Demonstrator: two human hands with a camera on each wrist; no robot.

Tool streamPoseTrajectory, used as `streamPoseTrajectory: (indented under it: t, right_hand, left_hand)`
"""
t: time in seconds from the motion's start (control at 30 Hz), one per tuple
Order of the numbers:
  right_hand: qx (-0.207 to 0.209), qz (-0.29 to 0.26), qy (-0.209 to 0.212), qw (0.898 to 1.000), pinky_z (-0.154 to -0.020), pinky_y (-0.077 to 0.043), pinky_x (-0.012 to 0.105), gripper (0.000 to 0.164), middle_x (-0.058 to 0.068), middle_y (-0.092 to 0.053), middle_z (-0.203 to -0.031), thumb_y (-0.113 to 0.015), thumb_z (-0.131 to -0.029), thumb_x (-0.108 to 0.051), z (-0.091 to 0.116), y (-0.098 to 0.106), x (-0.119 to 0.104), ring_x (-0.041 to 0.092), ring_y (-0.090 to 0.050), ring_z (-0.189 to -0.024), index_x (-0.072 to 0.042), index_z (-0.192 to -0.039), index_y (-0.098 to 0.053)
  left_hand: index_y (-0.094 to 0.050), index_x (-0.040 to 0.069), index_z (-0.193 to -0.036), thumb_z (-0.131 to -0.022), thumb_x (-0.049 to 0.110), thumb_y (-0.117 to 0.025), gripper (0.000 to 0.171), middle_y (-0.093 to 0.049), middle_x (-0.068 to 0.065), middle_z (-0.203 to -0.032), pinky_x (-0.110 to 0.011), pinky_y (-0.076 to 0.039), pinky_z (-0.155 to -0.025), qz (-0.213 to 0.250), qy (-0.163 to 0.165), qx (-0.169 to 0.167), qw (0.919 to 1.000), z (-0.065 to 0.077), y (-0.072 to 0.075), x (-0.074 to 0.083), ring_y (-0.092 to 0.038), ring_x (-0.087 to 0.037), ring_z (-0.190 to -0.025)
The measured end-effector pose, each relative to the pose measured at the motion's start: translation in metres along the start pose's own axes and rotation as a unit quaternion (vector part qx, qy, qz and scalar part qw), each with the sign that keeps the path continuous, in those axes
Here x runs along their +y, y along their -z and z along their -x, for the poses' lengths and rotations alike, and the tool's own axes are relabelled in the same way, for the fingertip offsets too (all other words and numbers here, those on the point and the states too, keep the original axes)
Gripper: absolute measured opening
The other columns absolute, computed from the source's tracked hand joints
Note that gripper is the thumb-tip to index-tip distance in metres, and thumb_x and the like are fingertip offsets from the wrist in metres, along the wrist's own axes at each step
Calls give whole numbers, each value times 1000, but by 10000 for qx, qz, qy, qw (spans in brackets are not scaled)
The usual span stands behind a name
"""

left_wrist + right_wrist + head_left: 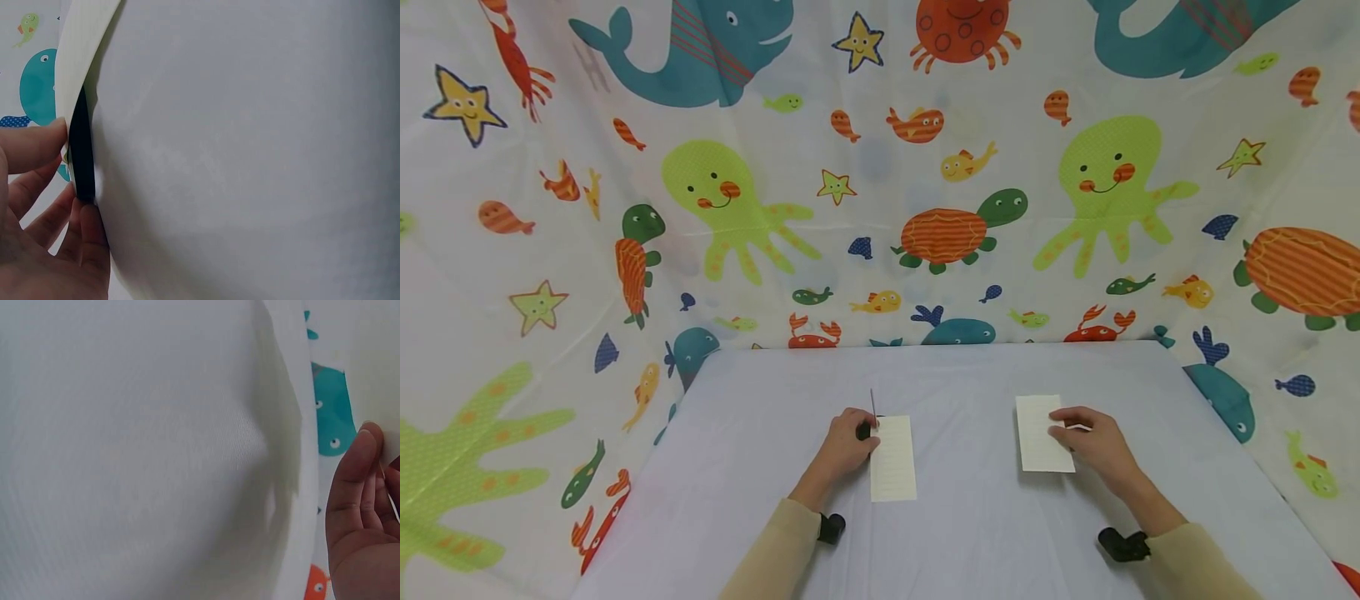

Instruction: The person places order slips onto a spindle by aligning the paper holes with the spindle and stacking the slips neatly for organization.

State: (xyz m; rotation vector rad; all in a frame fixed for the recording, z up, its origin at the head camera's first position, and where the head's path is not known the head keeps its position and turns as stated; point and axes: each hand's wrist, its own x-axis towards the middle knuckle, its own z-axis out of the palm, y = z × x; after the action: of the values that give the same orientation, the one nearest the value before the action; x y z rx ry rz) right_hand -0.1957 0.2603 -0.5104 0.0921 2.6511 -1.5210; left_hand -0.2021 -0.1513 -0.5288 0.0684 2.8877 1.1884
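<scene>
My left hand [844, 448] pinches the left edge of a pale cream, faintly lined slip of paper [895, 462], left of the table's middle. Behind that slip, in the left wrist view, a flat dark strip [82, 150] lies against it, touched by the fingers. A thin dark line [873, 402] rises above the fingertips in the head view; cannot tell what kind of thing it is. On the right, my right hand [1101, 446] pinches a second cream lined slip [1040, 437] by its right edge, with a shadow on the cloth below it.
A white cloth covers the table [970, 533]. Behind and beside it hangs a curtain [872, 167] printed with sea animals. Each wrist wears a small black device, one at the left wrist [832, 528] and one at the right wrist [1123, 545].
</scene>
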Motion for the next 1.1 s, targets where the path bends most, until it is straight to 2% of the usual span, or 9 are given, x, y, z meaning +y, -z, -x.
streamPoseTrajectory:
  t: [0.53,0.77,1.1]
  right_hand:
    - [-28,-273,149,9995,-77,-52,21,38,17,-57,-126,-71,-96,-22,2,-23,-21,29,-53,-108,-1,-127,-65]
    - [-114,-495,231,9984,-78,-52,22,37,16,-57,-126,-71,-96,-19,1,-28,-28,27,-55,-105,-1,-128,-64]
    - [-131,-767,310,9965,-77,-53,23,37,16,-58,-122,-74,-94,-17,0,-40,-40,24,-57,-101,0,-125,-65]
  left_hand:
    - [-67,10,-105,-91,12,-72,16,-57,-16,-130,-56,-41,-107,20,-1,-29,10000,-4,1,-1,-49,-36,-122]
    - [-67,8,-103,-90,7,-72,14,-59,-17,-129,-56,-39,-108,120,-204,2,9997,-6,4,-1,-50,-38,-124]
    - [-67,8,-105,-90,8,-72,15,-58,-17,-129,-56,-40,-108,74,-212,-72,9997,-10,5,-4,-50,-38,-124]
